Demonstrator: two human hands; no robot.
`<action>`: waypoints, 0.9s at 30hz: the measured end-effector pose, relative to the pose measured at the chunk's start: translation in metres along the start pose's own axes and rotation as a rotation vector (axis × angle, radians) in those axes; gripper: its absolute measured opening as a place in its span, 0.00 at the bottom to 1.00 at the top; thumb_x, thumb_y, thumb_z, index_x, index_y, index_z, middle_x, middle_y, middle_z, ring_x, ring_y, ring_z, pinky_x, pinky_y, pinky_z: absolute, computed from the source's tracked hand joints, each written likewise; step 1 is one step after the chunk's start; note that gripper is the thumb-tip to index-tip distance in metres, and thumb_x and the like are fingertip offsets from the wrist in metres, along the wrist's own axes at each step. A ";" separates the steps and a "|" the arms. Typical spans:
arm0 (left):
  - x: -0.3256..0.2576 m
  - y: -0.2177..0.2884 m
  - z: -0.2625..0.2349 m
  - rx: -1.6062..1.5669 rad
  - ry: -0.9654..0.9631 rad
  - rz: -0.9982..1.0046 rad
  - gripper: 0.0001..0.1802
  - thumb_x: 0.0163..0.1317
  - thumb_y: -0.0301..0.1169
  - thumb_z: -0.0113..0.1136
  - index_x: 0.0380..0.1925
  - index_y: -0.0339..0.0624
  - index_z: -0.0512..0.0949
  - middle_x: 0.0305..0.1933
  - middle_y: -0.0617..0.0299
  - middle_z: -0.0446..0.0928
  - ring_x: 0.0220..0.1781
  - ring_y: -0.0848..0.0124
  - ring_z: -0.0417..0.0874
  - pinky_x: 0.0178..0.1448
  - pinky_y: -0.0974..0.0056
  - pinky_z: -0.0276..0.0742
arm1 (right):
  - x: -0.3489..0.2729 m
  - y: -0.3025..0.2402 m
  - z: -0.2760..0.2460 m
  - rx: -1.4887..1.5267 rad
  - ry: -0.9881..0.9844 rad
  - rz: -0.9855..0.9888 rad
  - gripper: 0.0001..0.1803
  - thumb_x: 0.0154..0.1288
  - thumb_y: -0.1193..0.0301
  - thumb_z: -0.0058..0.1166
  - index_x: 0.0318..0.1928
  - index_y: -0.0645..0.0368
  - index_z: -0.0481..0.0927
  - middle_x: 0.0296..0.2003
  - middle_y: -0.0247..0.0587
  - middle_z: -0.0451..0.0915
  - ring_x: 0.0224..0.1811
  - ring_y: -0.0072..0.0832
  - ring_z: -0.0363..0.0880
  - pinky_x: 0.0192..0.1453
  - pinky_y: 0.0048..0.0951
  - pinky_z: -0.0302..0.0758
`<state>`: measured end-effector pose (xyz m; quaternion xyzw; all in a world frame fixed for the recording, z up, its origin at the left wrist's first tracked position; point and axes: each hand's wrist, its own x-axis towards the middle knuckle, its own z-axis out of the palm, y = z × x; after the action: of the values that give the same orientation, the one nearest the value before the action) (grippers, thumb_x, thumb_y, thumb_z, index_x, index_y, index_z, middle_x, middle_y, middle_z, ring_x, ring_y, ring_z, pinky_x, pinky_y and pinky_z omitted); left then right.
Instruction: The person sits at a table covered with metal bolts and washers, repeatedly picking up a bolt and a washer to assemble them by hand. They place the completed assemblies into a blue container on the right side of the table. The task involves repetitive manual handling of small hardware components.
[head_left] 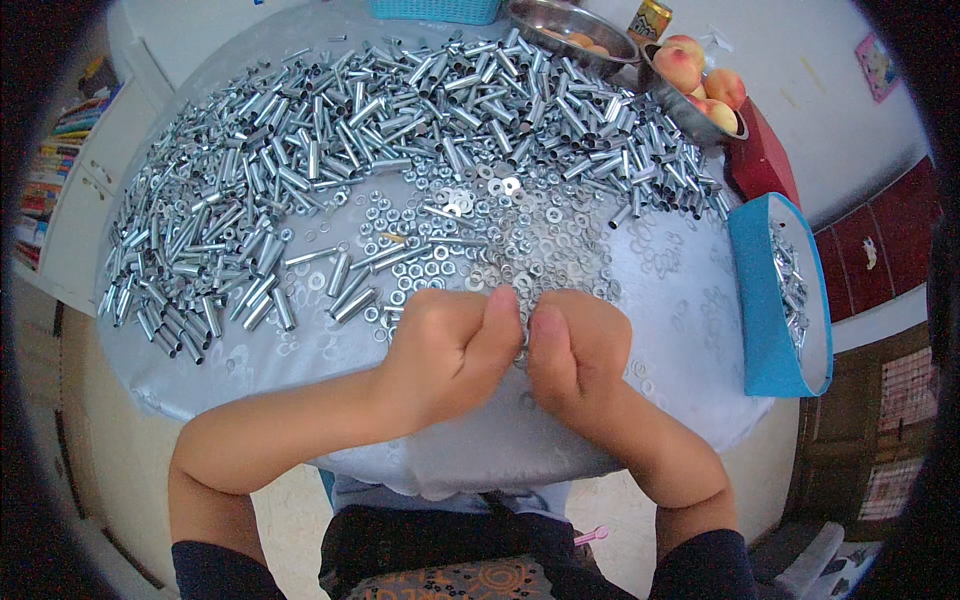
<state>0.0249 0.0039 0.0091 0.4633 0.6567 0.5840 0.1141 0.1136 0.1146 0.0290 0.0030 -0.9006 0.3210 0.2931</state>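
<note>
My left hand point(450, 345) and my right hand point(585, 345) are held close together above the near part of the table, both closed with the thumbs on top. Whatever is pinched between them is too small and hidden to name. Just beyond my fingers lie loose flat washers point(565, 245) and hex nuts point(432, 268). A few long bolts or rods point(455, 240) rest among the nuts. Farther out spreads a wide heap of shiny metal sleeves point(290, 175), reaching from the left side across to the far right.
On the right edge stands a blue fabric bin point(755, 310) with metal parts inside. At the far right are a bowl point(742, 125) of peaches, a red box point(762, 160), a steel bowl point(625, 60) and a can point(650, 20). A light-blue basket point(435, 10) sits at the back.
</note>
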 end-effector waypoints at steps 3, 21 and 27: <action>0.013 0.000 0.004 0.208 0.057 0.188 0.21 0.59 0.32 0.46 0.08 0.38 0.69 0.10 0.51 0.68 0.12 0.55 0.70 0.16 0.58 0.63 | -0.003 0.004 0.002 0.205 0.074 0.292 0.17 0.62 0.68 0.40 0.16 0.61 0.65 0.13 0.41 0.67 0.14 0.33 0.64 0.21 0.33 0.62; 0.050 -0.008 0.017 0.588 0.064 0.586 0.13 0.47 0.32 0.53 0.07 0.45 0.69 0.09 0.58 0.67 0.11 0.60 0.69 0.17 0.57 0.65 | -0.002 0.028 -0.003 0.607 0.172 0.745 0.18 0.63 0.65 0.39 0.17 0.59 0.68 0.15 0.26 0.65 0.19 0.14 0.60 0.22 0.21 0.58; 0.045 0.005 0.013 0.408 -0.082 0.273 0.15 0.55 0.41 0.51 0.17 0.43 0.71 0.14 0.58 0.70 0.16 0.58 0.72 0.21 0.59 0.67 | 0.007 0.037 -0.019 0.680 0.210 0.736 0.17 0.62 0.64 0.40 0.18 0.58 0.69 0.13 0.28 0.63 0.16 0.16 0.59 0.19 0.23 0.54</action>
<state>0.0113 0.0450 0.0273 0.5847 0.6870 0.4301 -0.0350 0.1105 0.1564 0.0233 -0.2515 -0.6523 0.6763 0.2319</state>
